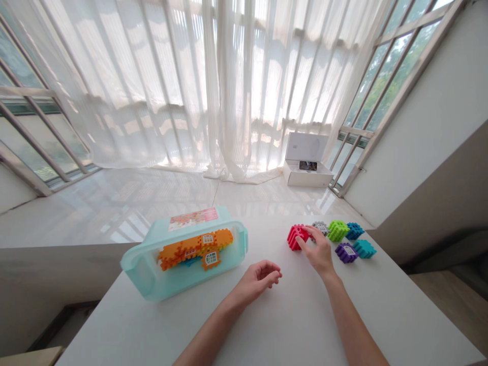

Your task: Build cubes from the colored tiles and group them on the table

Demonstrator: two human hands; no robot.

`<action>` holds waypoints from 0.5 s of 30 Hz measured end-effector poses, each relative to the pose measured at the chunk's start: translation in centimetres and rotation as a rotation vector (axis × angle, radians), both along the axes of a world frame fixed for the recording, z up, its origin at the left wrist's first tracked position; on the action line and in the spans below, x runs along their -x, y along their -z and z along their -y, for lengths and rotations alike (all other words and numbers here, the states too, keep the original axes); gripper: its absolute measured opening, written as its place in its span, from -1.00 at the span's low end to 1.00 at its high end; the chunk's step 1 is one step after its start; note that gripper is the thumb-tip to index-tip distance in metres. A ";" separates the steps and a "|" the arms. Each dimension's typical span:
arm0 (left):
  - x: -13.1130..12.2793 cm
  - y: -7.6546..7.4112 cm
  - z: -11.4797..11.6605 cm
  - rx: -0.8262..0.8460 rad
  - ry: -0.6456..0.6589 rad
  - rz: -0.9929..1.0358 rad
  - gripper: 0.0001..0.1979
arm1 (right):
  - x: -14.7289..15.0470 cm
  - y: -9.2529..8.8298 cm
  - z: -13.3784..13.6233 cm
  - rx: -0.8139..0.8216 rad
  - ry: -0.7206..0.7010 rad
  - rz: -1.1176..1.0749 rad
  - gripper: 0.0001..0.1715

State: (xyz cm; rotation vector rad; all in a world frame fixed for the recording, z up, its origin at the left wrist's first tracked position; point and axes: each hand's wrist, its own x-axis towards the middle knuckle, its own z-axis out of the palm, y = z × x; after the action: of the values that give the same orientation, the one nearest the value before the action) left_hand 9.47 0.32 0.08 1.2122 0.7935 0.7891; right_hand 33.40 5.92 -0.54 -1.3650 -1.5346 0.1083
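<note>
The left hand [259, 280] sits low over the white table [274, 325], open and loosely curled, holding nothing. The right hand [318, 250] grips a red waffle block [294, 239], with the thumb on its near face and the fingers across its top. Just beyond that hand, a gray waffle block [321, 227], a lime waffle block [337, 230] and a blue waffle block [354, 231] form a row, with a purple waffle block [346, 252] and a teal waffle block [364, 248] nearer the table's edge. That makes six blocks out on the table, while orange waffle blocks [194, 252] and a blue piece [186, 263] remain inside a translucent aqua plastic tub [143, 269], which lies on its side left of the hands. Farther off, an open white box [307, 175] holding a phone [308, 165] stands on the glossy tile floor [152, 198], before sheer white curtains [244, 86]
</note>
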 end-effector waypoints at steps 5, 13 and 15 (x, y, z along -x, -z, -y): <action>-0.1 -0.1 0.0 0.001 -0.007 -0.002 -0.55 | 0.0 0.0 0.0 0.001 -0.002 0.001 -0.57; -0.2 0.2 -0.3 0.006 -0.005 -0.006 -0.54 | 0.1 -0.4 0.2 -0.029 0.019 0.031 -0.52; -0.1 0.1 -0.2 0.010 -0.004 -0.009 -0.55 | 0.2 -1.0 0.5 -0.094 0.052 0.045 -0.52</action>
State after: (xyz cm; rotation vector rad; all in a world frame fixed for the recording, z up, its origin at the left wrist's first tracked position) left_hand 9.60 0.57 -0.06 1.2058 0.8066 0.7827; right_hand 33.20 5.44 0.50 -1.3397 -1.5208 -0.0263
